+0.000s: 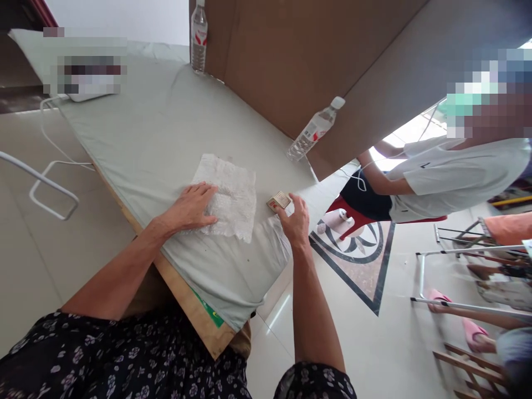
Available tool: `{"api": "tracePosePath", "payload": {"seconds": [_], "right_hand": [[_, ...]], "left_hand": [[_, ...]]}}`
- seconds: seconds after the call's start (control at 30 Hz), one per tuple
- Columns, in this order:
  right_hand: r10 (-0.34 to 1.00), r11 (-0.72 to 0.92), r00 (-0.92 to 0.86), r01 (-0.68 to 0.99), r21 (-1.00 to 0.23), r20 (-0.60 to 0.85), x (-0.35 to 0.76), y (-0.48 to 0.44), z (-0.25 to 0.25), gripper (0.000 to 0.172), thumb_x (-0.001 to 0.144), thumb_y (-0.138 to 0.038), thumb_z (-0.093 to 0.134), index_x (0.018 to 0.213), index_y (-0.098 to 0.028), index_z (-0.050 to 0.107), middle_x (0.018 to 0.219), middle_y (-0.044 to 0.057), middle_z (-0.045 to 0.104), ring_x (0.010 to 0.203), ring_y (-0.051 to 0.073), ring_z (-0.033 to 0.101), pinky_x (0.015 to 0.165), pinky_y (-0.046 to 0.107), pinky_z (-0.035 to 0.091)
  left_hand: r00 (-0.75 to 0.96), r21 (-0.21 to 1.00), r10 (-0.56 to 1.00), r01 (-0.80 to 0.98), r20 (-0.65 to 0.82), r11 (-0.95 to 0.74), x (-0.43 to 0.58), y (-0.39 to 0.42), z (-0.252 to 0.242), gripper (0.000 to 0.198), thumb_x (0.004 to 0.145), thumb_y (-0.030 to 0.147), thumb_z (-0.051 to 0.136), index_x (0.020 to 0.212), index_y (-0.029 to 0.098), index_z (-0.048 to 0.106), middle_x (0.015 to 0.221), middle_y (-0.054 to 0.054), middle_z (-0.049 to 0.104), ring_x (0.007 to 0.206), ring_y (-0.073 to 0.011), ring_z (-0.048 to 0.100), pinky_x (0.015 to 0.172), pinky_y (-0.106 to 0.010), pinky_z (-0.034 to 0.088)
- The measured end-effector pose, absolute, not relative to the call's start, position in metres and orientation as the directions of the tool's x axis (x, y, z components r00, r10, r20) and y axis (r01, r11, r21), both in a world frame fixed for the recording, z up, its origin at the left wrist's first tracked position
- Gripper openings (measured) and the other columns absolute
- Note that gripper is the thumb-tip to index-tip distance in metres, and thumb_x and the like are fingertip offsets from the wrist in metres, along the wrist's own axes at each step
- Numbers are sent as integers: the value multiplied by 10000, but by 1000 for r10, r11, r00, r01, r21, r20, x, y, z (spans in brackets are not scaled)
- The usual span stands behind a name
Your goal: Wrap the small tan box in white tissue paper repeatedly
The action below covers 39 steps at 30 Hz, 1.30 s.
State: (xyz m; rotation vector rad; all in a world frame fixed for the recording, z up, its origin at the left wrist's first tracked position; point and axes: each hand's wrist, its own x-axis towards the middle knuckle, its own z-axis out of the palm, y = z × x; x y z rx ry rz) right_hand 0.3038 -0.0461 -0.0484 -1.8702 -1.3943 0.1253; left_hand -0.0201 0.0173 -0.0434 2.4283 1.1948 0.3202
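A white, crinkled sheet [235, 197] that looks like bubble wrap lies flat on the covered table [166, 127]. My left hand [192, 208] rests on the sheet's left part, fingers apart and palm down. To the right of the sheet is a small patterned box [278, 201] on the table cloth. My right hand [296, 217] is at the box's right side, with thumb and forefinger curved around its edge; the other fingers are partly hidden beneath.
A brown cardboard panel [266, 61] stands along the far side, with one water bottle [199, 44] upright and another [313, 132] near its right end. A person in a white shirt [465, 177] sits at the right. White cables [54, 166] hang off the left edge.
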Motion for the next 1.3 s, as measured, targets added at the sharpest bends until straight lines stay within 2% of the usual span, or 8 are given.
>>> {"api": "tracePosePath", "payload": {"seconds": [0.17,0.27,0.37,0.47,0.67,0.87,1.1,1.3], "right_hand": [[825,149,227,795,-587,518,250,-48,-31,405,891,-340,649,1289,-263,657,1415,133,651,1360,311,567,1191,602,413],[917,290,-74,796,-530,391,205,-34,-32,509,922,-296,637,1427,-253,591,1557,123,575,1481,289,493,1246,544,376],[969,243,-194,853,-462,152,185,-20,-42,653,924,-352,686,1531,-187,510,1645,152,483,1545,306,424,1268,523,343],[986,166,-157,910,-381,53,192,-21,-54,691,970,-472,652,1549,-129,494,1666,181,446,1575,324,380,1294,520,287],[992,113,-86,932,-345,93,208,-39,-62,718,1022,-594,527,1573,-138,462,1682,182,421,1581,329,365,1296,544,259],[989,109,-66,925,-364,130,207,-37,-66,636,1040,-565,504,1544,-178,502,1656,165,466,1566,313,392,1282,540,279],[984,95,-29,923,-374,177,203,-41,-72,601,1028,-517,538,1508,-153,529,1619,190,505,1542,318,426,1270,548,301],[888,80,124,906,-416,442,216,-52,-69,440,981,-435,579,1359,-214,628,1538,168,574,1446,317,522,1197,560,386]], "left_hand": [[625,446,777,676,75,-586,-15,20,-34,794,854,391,687,1566,158,423,1651,-205,446,1593,-388,322,1284,-555,270],[657,431,752,664,54,-611,-10,25,-30,825,862,412,669,1588,149,379,1666,-197,428,1603,-375,304,1289,-535,274],[652,396,758,703,-30,-590,-10,30,-35,903,841,493,675,1609,155,341,1693,-192,386,1608,-384,289,1296,-538,259],[635,373,765,739,-105,-561,-14,33,-44,1014,815,584,687,1633,126,300,1727,-199,318,1623,-388,246,1322,-526,199],[659,401,747,710,-89,-579,-21,33,-48,1083,797,642,699,1653,132,276,1746,-177,284,1633,-387,211,1328,-523,168],[646,438,763,683,10,-584,-24,30,-52,951,849,593,652,1633,156,338,1711,-158,374,1621,-363,261,1326,-503,185],[572,413,819,734,50,-538,-22,28,-54,816,839,431,594,1587,147,430,1645,-184,469,1595,-389,308,1302,-649,114],[591,404,806,734,15,-546,-22,30,-52,844,806,395,576,1602,166,415,1676,-167,429,1610,-384,276,1305,-650,96]]}}
